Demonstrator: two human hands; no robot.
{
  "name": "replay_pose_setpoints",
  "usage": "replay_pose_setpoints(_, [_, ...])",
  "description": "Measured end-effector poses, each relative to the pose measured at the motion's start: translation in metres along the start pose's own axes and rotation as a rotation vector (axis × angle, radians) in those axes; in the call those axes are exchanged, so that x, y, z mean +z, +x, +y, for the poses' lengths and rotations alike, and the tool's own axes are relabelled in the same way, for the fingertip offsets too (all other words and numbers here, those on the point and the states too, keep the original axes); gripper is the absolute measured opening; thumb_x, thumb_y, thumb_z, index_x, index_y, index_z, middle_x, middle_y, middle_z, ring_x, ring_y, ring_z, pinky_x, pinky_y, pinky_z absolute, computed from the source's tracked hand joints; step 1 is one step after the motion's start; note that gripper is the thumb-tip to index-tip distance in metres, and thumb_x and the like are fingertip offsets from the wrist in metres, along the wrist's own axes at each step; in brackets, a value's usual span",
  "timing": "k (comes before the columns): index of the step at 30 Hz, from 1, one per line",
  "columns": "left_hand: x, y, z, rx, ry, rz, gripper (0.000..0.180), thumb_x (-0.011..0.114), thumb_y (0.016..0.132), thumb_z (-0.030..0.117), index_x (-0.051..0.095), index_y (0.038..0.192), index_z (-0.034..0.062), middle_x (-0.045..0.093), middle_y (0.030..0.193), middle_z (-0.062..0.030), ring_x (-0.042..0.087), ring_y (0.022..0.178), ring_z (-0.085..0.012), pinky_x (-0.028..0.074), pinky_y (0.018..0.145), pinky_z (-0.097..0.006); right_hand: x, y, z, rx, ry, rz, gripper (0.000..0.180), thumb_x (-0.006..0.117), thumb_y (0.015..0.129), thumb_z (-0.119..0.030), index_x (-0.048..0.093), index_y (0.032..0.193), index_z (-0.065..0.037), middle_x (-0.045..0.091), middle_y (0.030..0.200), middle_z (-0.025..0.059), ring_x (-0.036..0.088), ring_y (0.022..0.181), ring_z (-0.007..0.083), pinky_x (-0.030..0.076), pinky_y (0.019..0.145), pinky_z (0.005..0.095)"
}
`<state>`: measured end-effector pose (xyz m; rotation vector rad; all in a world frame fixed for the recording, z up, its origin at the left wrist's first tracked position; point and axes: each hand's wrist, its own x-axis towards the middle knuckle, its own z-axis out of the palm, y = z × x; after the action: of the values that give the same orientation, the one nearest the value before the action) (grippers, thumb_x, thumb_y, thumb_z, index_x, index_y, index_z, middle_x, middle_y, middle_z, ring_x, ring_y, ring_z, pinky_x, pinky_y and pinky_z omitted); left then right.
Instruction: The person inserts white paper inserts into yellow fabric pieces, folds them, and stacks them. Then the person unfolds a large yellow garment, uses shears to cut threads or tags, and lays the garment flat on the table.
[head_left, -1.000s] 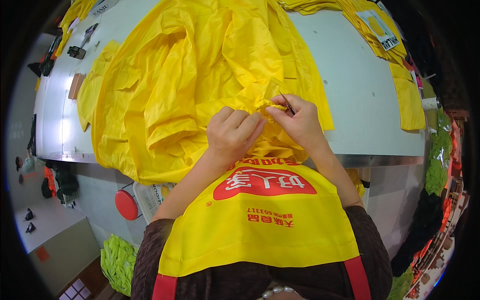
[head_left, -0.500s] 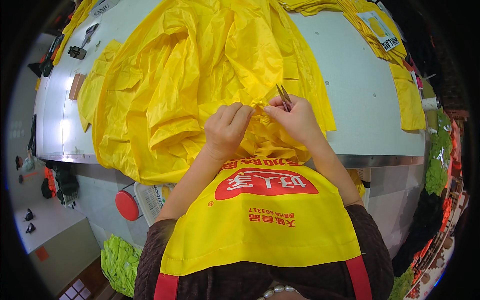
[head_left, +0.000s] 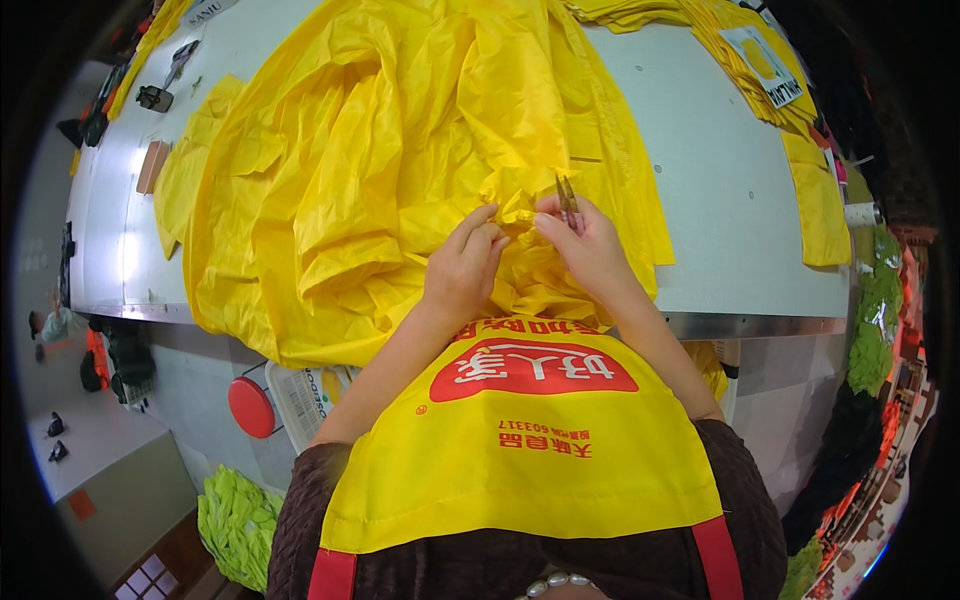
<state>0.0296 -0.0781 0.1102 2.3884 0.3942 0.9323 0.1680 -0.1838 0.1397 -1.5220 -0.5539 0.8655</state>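
A large yellow garment (head_left: 330, 170) of thin, shiny fabric lies rumpled over the table and hangs past its front edge. My left hand (head_left: 465, 262) is closed, pinching a gathered part of it. Just to the right, my right hand (head_left: 585, 238) grips the same bunched fabric between thumb and fingers. Tucked in that right hand is a small pair of thread snips (head_left: 567, 197), blades pointing up and away from me. A short gap of crumpled cloth shows between the two hands. The fingertips' exact hold is partly hidden by folds.
A stack of folded yellow garments (head_left: 735, 60) lies at the far right. A yellow strip (head_left: 822, 210) hangs near a white thread spool (head_left: 862, 214). On the left are a brown block (head_left: 152, 167) and a small black object (head_left: 154, 98). A red stool (head_left: 257, 407) stands below.
My left hand has turned and its fingers have opened out somewhat, still at the fabric. My right hand has shifted slightly, and the snips' blades are closer together.
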Motion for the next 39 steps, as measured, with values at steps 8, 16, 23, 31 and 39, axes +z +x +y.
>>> replay_pose_setpoints(8, [0.015,-0.002,-0.002,0.010,-0.141,-0.040,0.011,0.062,0.080,-0.002,0.056,0.088,-0.0014,0.060,0.098,-0.0184,0.060,0.098,-0.0315,0.050,0.074,-0.035,-0.027,-0.043,-0.035,0.003,-0.269,-0.304,0.025,0.048,0.093,-0.019,0.054,0.104,0.003,0.058,0.083,0.0065,0.056,0.069,0.0150,0.044,0.063,0.0276])
replay_pose_setpoints(16, [0.020,-0.002,0.000,0.024,-0.151,-0.100,0.009,0.061,0.079,-0.004,0.056,0.086,-0.0015,0.060,0.088,-0.0140,0.059,0.102,-0.0309,0.050,0.075,-0.035,-0.022,-0.041,-0.017,-0.059,-0.632,-0.168,0.030,0.051,0.090,-0.023,0.052,0.078,0.004,0.055,0.066,0.0234,0.055,0.060,0.0374,0.042,0.054,0.0419])
replay_pose_setpoints(23, [0.019,0.000,0.002,0.046,-0.116,-0.113,0.010,0.063,0.079,-0.003,0.056,0.086,-0.0012,0.061,0.090,-0.0152,0.061,0.097,-0.0305,0.051,0.072,-0.035,-0.021,-0.036,-0.016,-0.070,-0.674,-0.202,0.029,0.052,0.088,-0.023,0.054,0.077,0.004,0.056,0.067,0.0246,0.055,0.062,0.0415,0.042,0.055,0.0449])
replay_pose_setpoints(31, [0.019,0.001,0.005,0.037,-0.114,-0.143,0.011,0.063,0.079,-0.001,0.056,0.086,-0.0011,0.062,0.092,-0.0165,0.062,0.095,-0.0312,0.051,0.072,-0.035,-0.023,-0.035,-0.011,-0.084,-0.695,-0.214,0.024,0.050,0.090,-0.018,0.054,0.082,0.003,0.052,0.061,0.0154,0.049,0.052,0.0200,0.039,0.053,0.0330])
replay_pose_setpoints(39, [-0.001,-0.018,-0.015,-0.045,-0.232,-0.134,0.014,0.063,0.081,0.010,0.057,0.092,0.0018,0.059,0.094,-0.0128,0.059,0.068,-0.0273,0.048,0.059,-0.031,-0.139,-0.032,-0.025,0.283,-0.242,-0.122,0.026,0.050,0.090,-0.021,0.059,0.103,0.000,0.055,0.067,-0.0014,0.043,0.049,0.0016,0.032,0.042,0.0163])
